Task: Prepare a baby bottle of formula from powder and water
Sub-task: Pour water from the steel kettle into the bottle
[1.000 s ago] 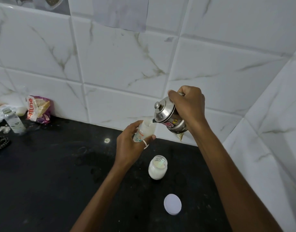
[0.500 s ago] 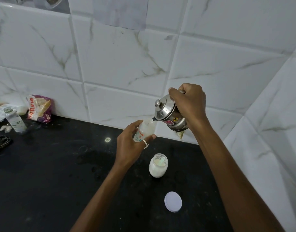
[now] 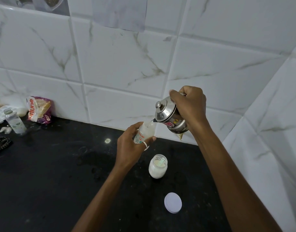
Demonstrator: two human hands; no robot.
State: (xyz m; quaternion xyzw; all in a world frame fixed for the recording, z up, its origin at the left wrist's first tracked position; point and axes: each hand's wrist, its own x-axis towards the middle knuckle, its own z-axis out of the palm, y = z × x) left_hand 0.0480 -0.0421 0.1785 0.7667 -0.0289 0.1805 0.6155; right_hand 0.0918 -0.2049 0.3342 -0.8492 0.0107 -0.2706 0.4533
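Over the black speckled counter (image 3: 43, 181), my left hand (image 3: 130, 146) wraps the translucent baby bottle (image 3: 144, 131); its red print is too small to read. My right hand (image 3: 190, 108) grips a tilted, lidded steel kettle (image 3: 169, 118), spout at the bottle mouth, with a round yellow sticker on its belly. An open jar of white powder (image 3: 158, 166) stands just below, with a flat white lid (image 3: 172, 202) nearby. The far-left packet (image 3: 38, 109) reads "…tune".

I count two hands, left hand (image 3: 130, 148) and right hand (image 3: 190, 108), one baby bottle (image 3: 144, 132), one steel pot (image 3: 169, 118), one powder jar (image 3: 157, 166), one loose white lid (image 3: 172, 202), one small clear bottle (image 3: 15, 122), one snack packet (image 3: 39, 110), one black table (image 3: 43, 181).
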